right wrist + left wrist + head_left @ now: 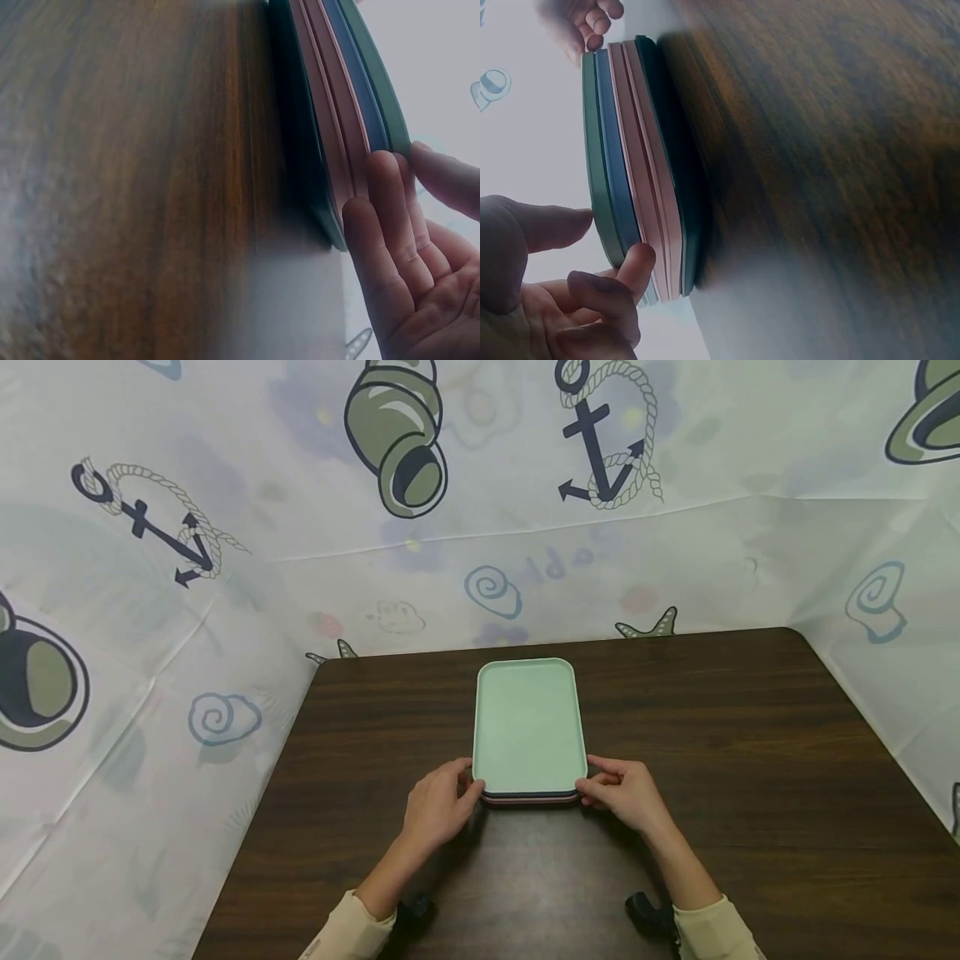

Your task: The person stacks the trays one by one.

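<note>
A stack of rounded rectangular trays lies on the dark wooden table. On top is a light green tray (528, 722); below it come a blue tray (615, 157), two pink trays (646, 157) and a dark green tray (681, 165) at the bottom. My left hand (437, 803) holds the stack's near left corner, its thumb at the green rim and a fingertip against the lower trays' sides. Around the near right corner, my right hand (626, 793) grips likewise, thumb at the rim and fingers along the stacked edges.
The brown wood-grain table (750, 760) spreads to both sides of the stack. A pale cloth (420, 585) printed with anchors and shells hangs behind and beside it. Black devices (649, 914) sit by both wrists, near the cream sleeves (716, 931).
</note>
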`<action>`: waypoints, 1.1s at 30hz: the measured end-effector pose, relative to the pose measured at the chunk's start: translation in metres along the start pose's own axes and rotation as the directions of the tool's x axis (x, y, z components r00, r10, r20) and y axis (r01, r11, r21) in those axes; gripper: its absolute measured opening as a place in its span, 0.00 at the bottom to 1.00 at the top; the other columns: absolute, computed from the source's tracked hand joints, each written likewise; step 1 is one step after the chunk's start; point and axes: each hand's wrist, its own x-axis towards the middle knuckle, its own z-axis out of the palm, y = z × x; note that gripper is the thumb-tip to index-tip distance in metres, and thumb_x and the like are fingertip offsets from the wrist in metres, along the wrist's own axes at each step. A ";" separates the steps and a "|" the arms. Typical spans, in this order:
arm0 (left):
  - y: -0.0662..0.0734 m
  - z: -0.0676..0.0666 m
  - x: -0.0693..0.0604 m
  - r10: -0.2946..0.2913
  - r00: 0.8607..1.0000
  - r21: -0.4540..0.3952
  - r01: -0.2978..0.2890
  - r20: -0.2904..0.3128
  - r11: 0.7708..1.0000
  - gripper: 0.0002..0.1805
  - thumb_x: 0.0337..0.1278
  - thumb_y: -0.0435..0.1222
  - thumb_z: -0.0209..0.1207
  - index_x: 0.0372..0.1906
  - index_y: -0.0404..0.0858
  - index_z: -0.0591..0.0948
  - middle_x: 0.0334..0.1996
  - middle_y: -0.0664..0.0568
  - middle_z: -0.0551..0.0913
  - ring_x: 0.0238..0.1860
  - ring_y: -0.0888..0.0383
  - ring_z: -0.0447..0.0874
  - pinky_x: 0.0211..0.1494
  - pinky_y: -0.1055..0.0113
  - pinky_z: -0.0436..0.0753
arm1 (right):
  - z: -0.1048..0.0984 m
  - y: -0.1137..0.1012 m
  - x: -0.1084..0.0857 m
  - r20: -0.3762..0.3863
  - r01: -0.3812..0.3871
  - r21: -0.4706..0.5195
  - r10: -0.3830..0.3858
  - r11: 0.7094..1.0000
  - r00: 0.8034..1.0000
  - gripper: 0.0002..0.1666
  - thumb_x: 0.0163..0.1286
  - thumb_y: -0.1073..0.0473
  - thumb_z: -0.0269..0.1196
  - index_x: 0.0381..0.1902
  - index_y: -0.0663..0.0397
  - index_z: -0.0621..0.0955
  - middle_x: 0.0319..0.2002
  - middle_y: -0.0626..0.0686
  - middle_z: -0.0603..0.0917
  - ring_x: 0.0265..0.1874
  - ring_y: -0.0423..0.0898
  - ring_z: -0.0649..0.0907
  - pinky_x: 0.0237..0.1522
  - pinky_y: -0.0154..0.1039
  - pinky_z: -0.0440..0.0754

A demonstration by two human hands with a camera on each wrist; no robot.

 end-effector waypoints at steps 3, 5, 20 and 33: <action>0.000 0.000 -0.001 -0.006 1.000 0.009 0.006 0.005 1.000 0.21 0.61 0.45 0.63 0.55 0.39 0.83 0.28 0.62 0.80 0.19 0.64 0.67 0.22 0.67 0.68 | 0.000 0.001 -0.001 0.000 0.005 -0.008 -0.005 1.000 1.000 0.34 0.62 0.67 0.69 0.62 0.78 0.71 0.30 0.61 0.87 0.27 0.50 0.87 0.30 0.39 0.84; 0.000 0.001 -0.002 -0.007 1.000 0.016 0.007 0.007 1.000 0.21 0.61 0.46 0.63 0.55 0.40 0.83 0.29 0.61 0.80 0.19 0.64 0.67 0.22 0.67 0.68 | 0.000 0.000 -0.001 -0.006 0.001 -0.013 -0.002 1.000 1.000 0.33 0.62 0.67 0.69 0.62 0.77 0.72 0.30 0.61 0.87 0.26 0.50 0.87 0.30 0.39 0.84; -0.001 0.000 -0.005 -0.010 1.000 -0.011 0.010 0.019 1.000 0.23 0.61 0.46 0.62 0.58 0.40 0.82 0.31 0.62 0.80 0.17 0.63 0.63 0.20 0.66 0.65 | -0.001 -0.001 -0.005 -0.012 -0.026 -0.054 0.026 0.998 1.000 0.35 0.63 0.63 0.69 0.64 0.73 0.71 0.31 0.60 0.87 0.29 0.52 0.87 0.33 0.40 0.84; -0.009 -0.008 -0.020 -0.017 0.999 -0.046 0.019 0.032 0.999 0.26 0.60 0.46 0.65 0.63 0.46 0.78 0.36 0.59 0.83 0.21 0.63 0.67 0.25 0.64 0.68 | -0.016 -0.006 -0.016 -0.030 -0.011 -0.038 0.010 0.999 0.999 0.32 0.68 0.60 0.66 0.64 0.71 0.72 0.35 0.62 0.87 0.30 0.54 0.87 0.34 0.42 0.85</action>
